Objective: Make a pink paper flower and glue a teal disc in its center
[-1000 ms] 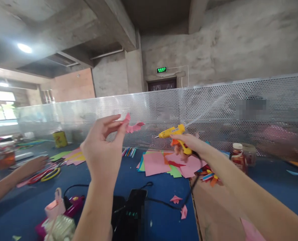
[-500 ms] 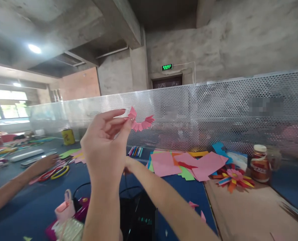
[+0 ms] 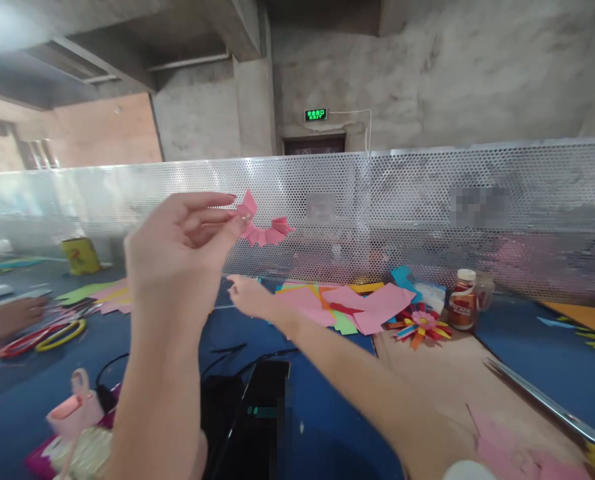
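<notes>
Bare concrete and a perforated metal partition [image 3: 417, 193] back the blue worktop [image 3: 337, 393]. Along its far edge lie overlapping coloured paper sheets [image 3: 382, 310], then a paper flower [image 3: 422, 321] beside a brown bottle [image 3: 462, 307] with a white cap. To the left stands a yellow can [image 3: 81, 257], with another person's hand [image 3: 25, 313] resting nearer, close to red and yellow loops [image 3: 60, 335]. The two forearms cover parts of the worktop, the right one stretching across it near a dark device [image 3: 265, 427] with green digits.

Pinched between the thumb and fingers of the left hand [image 3: 177, 233], the pleated pink paper strip [image 3: 267, 235] is raised in front of the partition, curving out to the right of the fingertips. Below it, and apart from it, the right hand [image 3: 250, 297] reaches low over the worktop, fingers curled; I cannot tell whether it holds anything.

A second ago the right hand gripped a raised yellow glue gun; half a second ago it was partly hidden behind the left forearm. Throughout, the left hand has kept its pinch on the strip.
</notes>
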A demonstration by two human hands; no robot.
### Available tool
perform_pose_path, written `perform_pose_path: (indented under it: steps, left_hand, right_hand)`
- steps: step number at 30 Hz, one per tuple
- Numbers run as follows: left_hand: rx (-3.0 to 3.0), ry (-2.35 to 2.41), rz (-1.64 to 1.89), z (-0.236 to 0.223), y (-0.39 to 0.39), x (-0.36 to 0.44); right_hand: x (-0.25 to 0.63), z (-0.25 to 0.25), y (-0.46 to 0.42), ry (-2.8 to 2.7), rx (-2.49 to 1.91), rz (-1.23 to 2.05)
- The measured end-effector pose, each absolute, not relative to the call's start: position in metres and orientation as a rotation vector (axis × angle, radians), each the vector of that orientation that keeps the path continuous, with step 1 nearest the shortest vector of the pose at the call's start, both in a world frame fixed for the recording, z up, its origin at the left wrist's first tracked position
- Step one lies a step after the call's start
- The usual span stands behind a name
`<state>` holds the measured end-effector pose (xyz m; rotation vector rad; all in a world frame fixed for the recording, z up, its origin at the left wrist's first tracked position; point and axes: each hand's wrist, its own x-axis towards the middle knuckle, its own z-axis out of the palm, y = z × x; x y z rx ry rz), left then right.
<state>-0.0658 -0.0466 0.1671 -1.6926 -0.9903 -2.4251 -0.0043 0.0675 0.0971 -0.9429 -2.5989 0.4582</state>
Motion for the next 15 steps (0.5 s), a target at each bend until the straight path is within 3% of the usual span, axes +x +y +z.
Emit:
perform_pose_path:
  steps: [8, 15]
  left_hand:
    - [-2.121, -1.127, -2.176, 0.161, -0.033, -0.053]
    - [-2.314, -1.151, -1.961, 0.153, -0.021, -0.048]
  right_hand:
    - [0.175, 0.053, 0.038, -2.832, -1.356, 0.425]
    - [0.197, 0.022, 0.008, -2.801, -1.339, 0.317]
